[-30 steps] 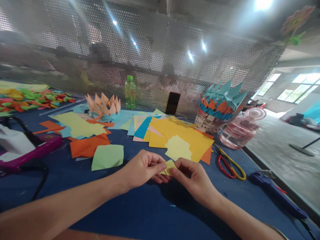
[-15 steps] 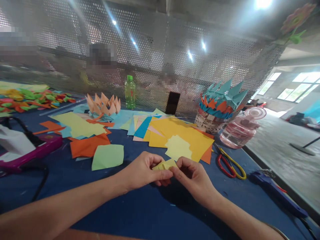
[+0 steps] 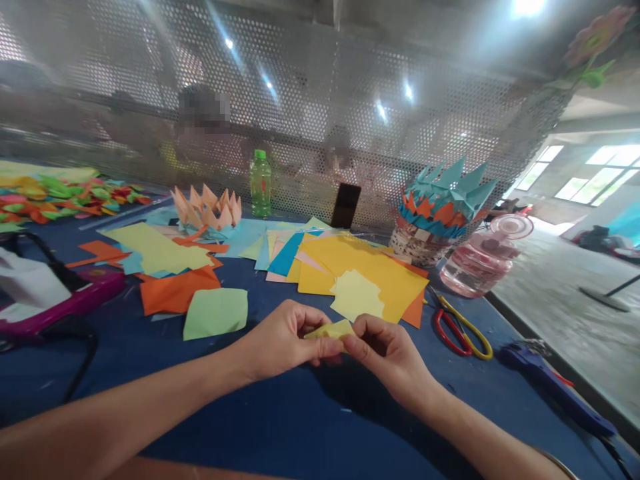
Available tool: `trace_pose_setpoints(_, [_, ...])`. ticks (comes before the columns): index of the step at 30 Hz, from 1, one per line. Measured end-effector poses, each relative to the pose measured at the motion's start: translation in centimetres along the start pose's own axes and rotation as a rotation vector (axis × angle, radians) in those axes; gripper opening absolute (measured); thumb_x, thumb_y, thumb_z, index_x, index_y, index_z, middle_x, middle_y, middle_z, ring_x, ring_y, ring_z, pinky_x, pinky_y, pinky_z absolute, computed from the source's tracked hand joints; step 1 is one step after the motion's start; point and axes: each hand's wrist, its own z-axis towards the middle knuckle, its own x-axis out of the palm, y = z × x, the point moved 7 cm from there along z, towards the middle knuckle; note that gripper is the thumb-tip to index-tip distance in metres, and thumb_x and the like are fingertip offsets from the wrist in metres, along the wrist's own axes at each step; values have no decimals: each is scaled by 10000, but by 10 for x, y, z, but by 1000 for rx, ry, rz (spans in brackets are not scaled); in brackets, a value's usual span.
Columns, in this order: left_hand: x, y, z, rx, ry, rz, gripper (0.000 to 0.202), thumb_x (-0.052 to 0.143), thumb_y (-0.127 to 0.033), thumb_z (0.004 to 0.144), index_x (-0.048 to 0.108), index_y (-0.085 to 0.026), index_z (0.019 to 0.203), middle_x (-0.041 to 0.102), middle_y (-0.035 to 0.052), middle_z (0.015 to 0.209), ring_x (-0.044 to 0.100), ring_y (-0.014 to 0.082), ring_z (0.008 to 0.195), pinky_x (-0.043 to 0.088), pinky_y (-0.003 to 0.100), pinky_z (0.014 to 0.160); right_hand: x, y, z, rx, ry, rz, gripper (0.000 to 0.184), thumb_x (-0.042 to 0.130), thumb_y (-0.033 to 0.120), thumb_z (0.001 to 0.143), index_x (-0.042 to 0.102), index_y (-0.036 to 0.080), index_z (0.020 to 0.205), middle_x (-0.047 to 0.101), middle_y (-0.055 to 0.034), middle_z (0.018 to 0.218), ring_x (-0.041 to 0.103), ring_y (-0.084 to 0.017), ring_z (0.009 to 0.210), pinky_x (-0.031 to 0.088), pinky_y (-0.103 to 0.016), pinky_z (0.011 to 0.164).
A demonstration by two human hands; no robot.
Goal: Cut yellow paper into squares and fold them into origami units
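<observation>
Both hands hold a small folded piece of yellow paper [image 3: 330,330] between thumbs and fingers, just above the blue table [image 3: 300,413]. My left hand [image 3: 285,340] pinches its left end, and my right hand [image 3: 385,353] pinches its right end. Directly beyond them lies a spread of coloured paper sheets, topped by a large yellow sheet [image 3: 365,267] and a pale yellow scrap [image 3: 356,295]. A pale green sheet [image 3: 216,313] sits beyond my left hand. Red-and-yellow-handled scissors [image 3: 457,331] lie to the right of my right hand.
Orange and yellow paper [image 3: 170,273] lies at left, near a magenta object [image 3: 65,290]. Along the back stand an origami lotus [image 3: 206,210], a green bottle [image 3: 261,185], a phone [image 3: 345,205], and a paper crown on a basket [image 3: 443,200]. A blue tool [image 3: 550,390] lies right.
The yellow paper now lies more level and wider between my fingers, extending farther left over my left thumb. My hands have shifted only slightly.
</observation>
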Motion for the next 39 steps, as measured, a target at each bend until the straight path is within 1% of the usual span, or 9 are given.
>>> trace_pose_setpoints(5, [-7, -1, 2, 8, -98, 20, 327, 711, -396, 718, 683, -116, 885, 682, 23, 750, 598, 129, 661, 469, 229, 623, -2, 1, 0, -30, -29, -46, 333, 600, 418, 843, 472, 168, 663, 400, 49, 595, 325, -76, 558, 262, -211, 511])
trace_pose_setpoints(8, [-11, -2, 1, 40, -171, 19, 420, 740, -379, 689, 654, -141, 1025, 688, 28, 868, 620, 160, 781, 480, 249, 697, -2, 2, 1, -32, -39, -53, 330, 596, 410, 848, 474, 169, 660, 391, 50, 598, 316, -76, 558, 257, -211, 509])
trace_pose_setpoints(11, [-13, -9, -1, 107, -228, 80, 309, 735, -343, 696, 672, -142, 922, 669, 13, 830, 599, 151, 787, 457, 237, 708, -3, 1, 0, -23, -41, -41, 329, 601, 408, 847, 471, 169, 662, 393, 50, 603, 311, -77, 563, 251, -214, 510])
trace_pose_setpoints(15, [-11, -12, -3, 89, -176, 108, 172, 697, -290, 718, 660, -128, 678, 598, -19, 647, 506, 99, 635, 379, 209, 595, -1, 0, 0, 2, -12, 10, 329, 621, 411, 830, 493, 162, 656, 398, 49, 597, 310, -78, 566, 241, -219, 515])
trace_pose_setpoints(21, [0, -5, -5, -31, -3, -134, 196, 735, -288, 660, 621, -130, 642, 598, -19, 606, 505, 97, 601, 367, 218, 590, 9, -1, -3, 55, 111, 139, 322, 624, 425, 818, 530, 155, 670, 492, 26, 628, 380, -89, 591, 279, -224, 544])
trace_pose_setpoints(27, [-12, -3, -3, -21, -148, -75, 269, 757, -330, 631, 583, -132, 575, 554, -29, 552, 460, 91, 571, 330, 224, 561, 1, 2, 0, 16, -44, -145, 255, 608, 379, 836, 563, 158, 718, 512, 26, 653, 416, -93, 613, 326, -213, 566])
trace_pose_setpoints(31, [-9, -2, -2, -51, -133, -121, 269, 760, -304, 609, 563, -135, 540, 515, -42, 516, 407, 78, 540, 282, 221, 528, 2, 3, 0, 15, -16, -72, 282, 637, 370, 804, 526, 158, 654, 454, 45, 593, 374, -82, 572, 295, -210, 534])
trace_pose_setpoints(34, [-6, 0, -2, -85, -87, -178, 276, 771, -317, 596, 569, -138, 542, 546, -30, 531, 444, 88, 549, 312, 224, 545, 3, 0, 0, 42, 28, 5, 301, 644, 393, 796, 526, 156, 652, 445, 46, 587, 352, -78, 558, 272, -213, 517])
trace_pose_setpoints(39, [-16, -4, 0, -37, -178, -10, 268, 736, -371, 650, 622, -134, 599, 542, -26, 539, 443, 91, 552, 321, 222, 540, -3, -2, 3, 30, -32, -84, 286, 604, 404, 837, 562, 153, 707, 503, 31, 626, 406, -87, 586, 306, -212, 539])
